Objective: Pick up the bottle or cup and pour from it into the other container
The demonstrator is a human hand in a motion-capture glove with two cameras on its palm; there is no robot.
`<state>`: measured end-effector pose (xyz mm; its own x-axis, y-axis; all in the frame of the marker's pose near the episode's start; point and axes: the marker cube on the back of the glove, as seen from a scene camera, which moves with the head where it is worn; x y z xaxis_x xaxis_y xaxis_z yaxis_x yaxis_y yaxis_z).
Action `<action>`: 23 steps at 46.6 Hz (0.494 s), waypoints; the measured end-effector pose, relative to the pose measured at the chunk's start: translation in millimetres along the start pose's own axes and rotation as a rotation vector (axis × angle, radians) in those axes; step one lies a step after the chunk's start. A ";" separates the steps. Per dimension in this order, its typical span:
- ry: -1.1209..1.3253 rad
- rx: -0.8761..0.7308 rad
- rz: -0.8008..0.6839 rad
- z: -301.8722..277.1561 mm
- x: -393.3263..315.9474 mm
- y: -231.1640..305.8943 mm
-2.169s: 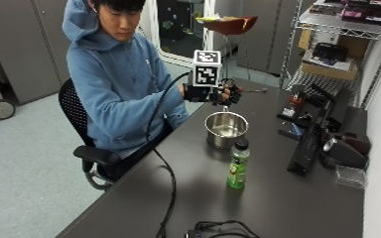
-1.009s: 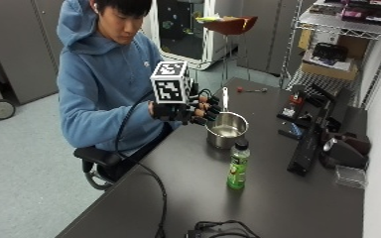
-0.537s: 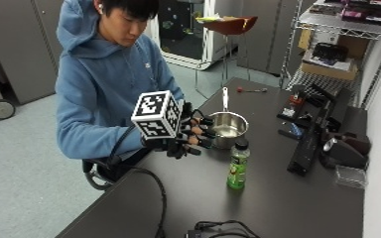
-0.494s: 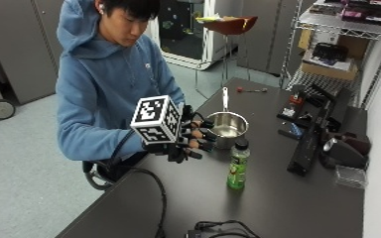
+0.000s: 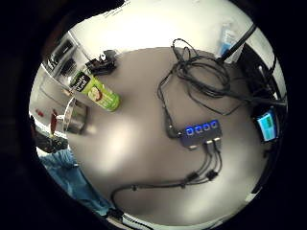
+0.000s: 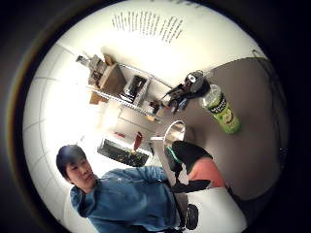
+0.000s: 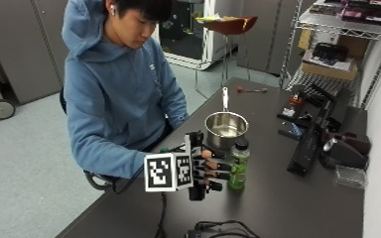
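A green juice bottle [image 7: 238, 167] with a black cap stands upright on the dark table [image 7: 289, 208]. Just behind it is a steel saucepan [image 7: 226, 128], its handle pointing away from the person. My gloved right hand [image 7: 207, 171] hovers just left of the bottle, fingers [image 7: 212, 174] relaxed and pointing at it, holding nothing. Both palm views show the bottle [image 5: 96, 91] [image 6: 221, 111] a short way off beside the saucepan [image 5: 74, 115] [image 6: 172, 133]. A fingertip [image 6: 192, 160] shows at the thumb side view's edge.
Black devices [image 7: 309, 141] and a clear plastic box [image 7: 349, 176] lie along the table's right side. A wire shelf [image 7: 349, 29] stands behind. A hub with blue lights [image 5: 199, 132] and tangled cables [image 5: 201, 76] lie near the front edge.
My hand has come down from beside the saucepan toward the table's front and now sits level with the bottle, just to its left. Bottle and saucepan have not moved.
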<state>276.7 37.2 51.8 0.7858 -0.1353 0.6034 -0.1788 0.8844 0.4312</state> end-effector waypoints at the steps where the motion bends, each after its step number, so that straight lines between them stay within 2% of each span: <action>1: -0.019 0.006 0.004 2.2 1.9 -1.3; 23: -0.225 -0.045 0.053 79.1 21.8 -31.2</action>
<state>252.6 -28.7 104.5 0.6234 -0.1794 0.7611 -0.1859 0.9114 0.3671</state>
